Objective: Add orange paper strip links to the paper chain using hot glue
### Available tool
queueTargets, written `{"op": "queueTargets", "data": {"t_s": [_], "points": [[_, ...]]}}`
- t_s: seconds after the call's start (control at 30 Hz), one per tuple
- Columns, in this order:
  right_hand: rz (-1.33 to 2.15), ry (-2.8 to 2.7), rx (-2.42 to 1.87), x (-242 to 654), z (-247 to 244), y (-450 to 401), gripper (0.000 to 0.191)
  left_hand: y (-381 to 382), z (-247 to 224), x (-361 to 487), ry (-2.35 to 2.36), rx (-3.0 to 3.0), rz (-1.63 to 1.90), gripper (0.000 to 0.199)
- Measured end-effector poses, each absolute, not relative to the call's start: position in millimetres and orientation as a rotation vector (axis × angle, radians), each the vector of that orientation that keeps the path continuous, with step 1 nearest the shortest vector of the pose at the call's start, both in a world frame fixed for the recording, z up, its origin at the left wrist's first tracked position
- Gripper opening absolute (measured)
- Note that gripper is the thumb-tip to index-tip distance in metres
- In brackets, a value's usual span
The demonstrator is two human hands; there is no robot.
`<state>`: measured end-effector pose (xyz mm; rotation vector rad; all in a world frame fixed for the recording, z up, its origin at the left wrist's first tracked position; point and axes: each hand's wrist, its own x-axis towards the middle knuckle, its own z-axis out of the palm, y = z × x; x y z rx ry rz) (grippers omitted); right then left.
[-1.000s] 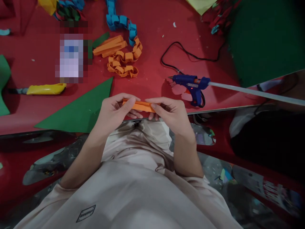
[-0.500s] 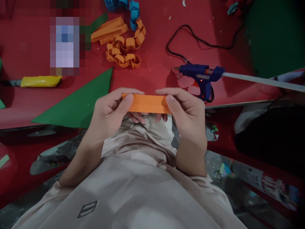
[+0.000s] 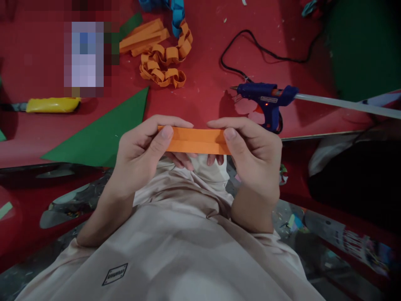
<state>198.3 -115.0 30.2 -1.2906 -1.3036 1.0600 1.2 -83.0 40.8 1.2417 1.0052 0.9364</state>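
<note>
An orange paper strip point(image 3: 197, 141) with a lengthwise crease is stretched level between my two hands, above my lap at the table's near edge. My left hand point(image 3: 140, 152) pinches its left end, thumb on the near face and fingers behind. At the right end, my right hand point(image 3: 255, 156) grips it the same way. Beyond the strip lies an orange paper chain point(image 3: 161, 75), joined to a blue paper chain point(image 3: 178, 19). More orange strips point(image 3: 145, 37) are piled beside it. A blue glue gun point(image 3: 266, 98), its red light lit, lies past my right hand.
Green paper point(image 3: 106, 129) lies left of my hands, partly over the edge of the red table point(image 3: 200, 100). A yellow utility knife point(image 3: 53, 105) is farther left. A clear glue stick point(image 3: 338, 103) juts rightward from the gun, and a black cord point(image 3: 266, 52) curls behind it.
Both hands have moved slightly apart and a little nearer to me, still holding the strip. More of its length and its crease now show. The things on the table have stayed put.
</note>
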Motion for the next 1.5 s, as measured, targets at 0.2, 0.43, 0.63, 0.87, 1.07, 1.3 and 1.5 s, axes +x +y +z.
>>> {"op": "queueTargets", "data": {"t_s": [0.2,0.43,0.63,0.87,1.07,1.3,1.5], "points": [[1.059,-1.313,-1.302,197,31,-115,0.026,-85,41,4,1.121,1.286,0.944,0.018],[1.083,-1.345,-1.248,196,28,-113,0.017,-83,36,2,1.15,1.331,0.919,0.025],[1.067,-1.341,-1.275,195,25,-113,0.015,-82,36,3,1.184,1.344,0.959,0.026],[1.018,-1.295,-1.335,192,21,-110,0.018,-79,32,0,1.148,1.374,0.909,0.021],[1.014,-1.283,-1.363,192,14,-108,0.021,-76,24,-3,1.231,1.409,0.865,0.028],[1.021,-1.283,-1.356,189,13,-108,0.014,-76,25,2,1.289,1.445,0.86,0.019],[1.032,-1.294,-1.368,185,15,-107,0.012,-77,31,5,1.333,1.463,0.859,0.014]]}}
